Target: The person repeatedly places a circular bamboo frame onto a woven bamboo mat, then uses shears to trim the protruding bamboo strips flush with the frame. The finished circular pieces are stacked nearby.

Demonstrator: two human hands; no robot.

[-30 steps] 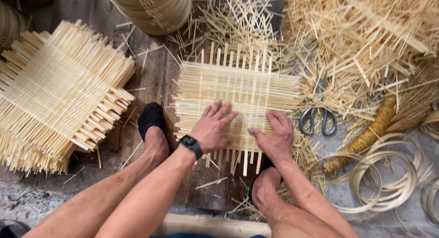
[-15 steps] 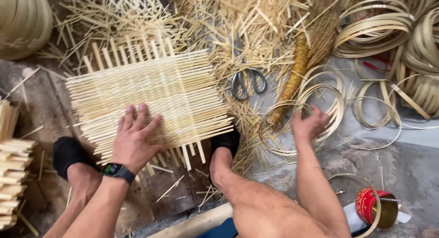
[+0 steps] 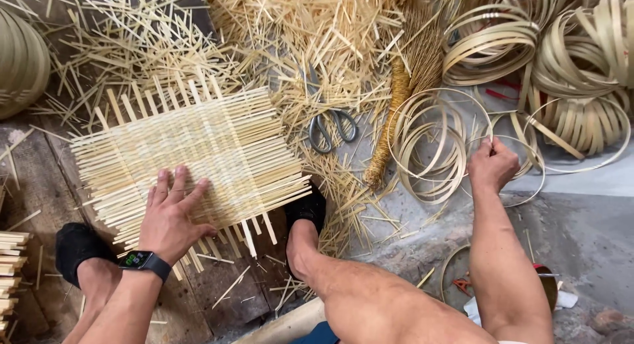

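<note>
A square woven mat of pale bamboo strips [image 3: 198, 152] lies on dark wooden boards in front of me. My left hand [image 3: 172, 215], with a black watch on the wrist, presses flat on the mat's near edge, fingers spread. My right hand [image 3: 491, 164] is stretched out to the right, with its fingers closed on a thin bamboo ring [image 3: 429, 146] from a pile of rings on the concrete floor. Both my feet in black shoes rest on the boards below the mat.
Grey-handled scissors [image 3: 328, 124] lie among loose bamboo offcuts behind the mat. A bundle bound with yellow cord [image 3: 389, 119] lies beside them. Coils of wide bamboo bands [image 3: 561, 60] fill the far right. A red tape roll [image 3: 548, 278] sits near my right arm.
The view has swung to the right. My right hand left the mat and reached across to the rings, where it closed on one. My left hand stays pressed on the mat.
</note>
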